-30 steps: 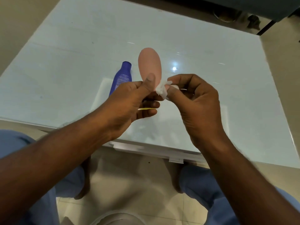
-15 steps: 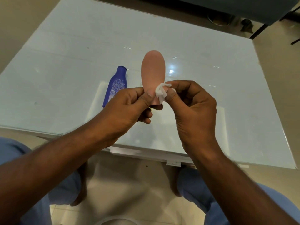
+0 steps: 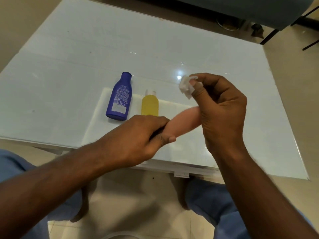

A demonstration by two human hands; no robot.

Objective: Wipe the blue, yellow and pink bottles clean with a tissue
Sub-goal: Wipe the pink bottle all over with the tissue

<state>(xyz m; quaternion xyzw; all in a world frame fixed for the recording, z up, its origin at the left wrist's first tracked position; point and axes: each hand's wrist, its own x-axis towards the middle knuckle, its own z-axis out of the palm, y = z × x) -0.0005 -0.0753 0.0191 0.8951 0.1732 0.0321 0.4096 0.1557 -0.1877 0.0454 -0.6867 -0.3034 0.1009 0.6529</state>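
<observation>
**Pink bottle held for wiping, tissue lifted clear**

Pink bottle (image 3: 183,120): a smooth, rounded, matte body with no label showing, held nearly level above the near edge of the tabletop (image 3: 69,66). The left hand (image 3: 136,137) grips one end, its fingers (image 3: 155,121) curled over the top and the thumb pressed against the underside; which end this is cannot be told, since the hand covers it. The far end passes behind the right hand (image 3: 222,111). That hand pinches a small crumpled white tissue (image 3: 185,86) between thumb and fingertips, raised above the bottle and not touching it.

Handling, as judged: the bottle looks like light, stiff plastic, and its rounded, unlabelled skin is probably slippery, so a wrap-around hold at one end, leaving the long flank exposed for the tissue, suits it. The tissue is soft and thin and could tear under hard rubbing.

Blue bottle (image 3: 119,99) lies flat on the tabletop, cap pointing away, printed label upward. Yellow bottle (image 3: 149,105), translucent with a clear cap, lies just beside it to the right; both rest near a pale sheet (image 3: 172,107), well behind the left hand.
</observation>
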